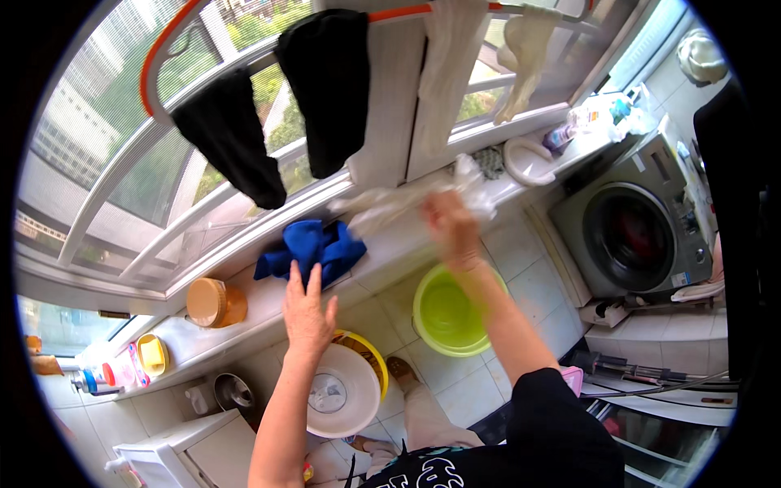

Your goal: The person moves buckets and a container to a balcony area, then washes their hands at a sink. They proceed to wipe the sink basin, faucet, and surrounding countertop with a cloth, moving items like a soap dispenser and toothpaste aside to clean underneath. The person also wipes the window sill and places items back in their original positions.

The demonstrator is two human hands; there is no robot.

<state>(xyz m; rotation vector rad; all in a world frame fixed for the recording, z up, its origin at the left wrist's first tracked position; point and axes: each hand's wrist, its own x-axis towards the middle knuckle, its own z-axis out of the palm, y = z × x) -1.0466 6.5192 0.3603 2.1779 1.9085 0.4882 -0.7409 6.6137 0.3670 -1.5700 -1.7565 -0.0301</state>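
Observation:
A crumpled blue cloth (305, 244) lies on the white window ledge. My left hand (308, 314) reaches to it with fingers apart; the fingertips overlap its near edge, and I cannot tell if they press on it. Farther right, my right hand (450, 229) is closed around a whitish, thin piece of fabric (390, 204), blurred by motion above the ledge. Part of this fabric is hidden behind the fist. Above both hands, black socks (326, 91) and pale, sheer-looking garments (454, 67) hang from an orange-and-white hanging rack (399, 11).
A lime-green bucket (448, 317) and a white basin (345, 390) stand below the ledge. On the ledge are an orange-lidded jar (213, 303), a yellow soap dish (152, 354) and a purple bottle (558, 139). A front-loading washing machine (631, 238) is at the right.

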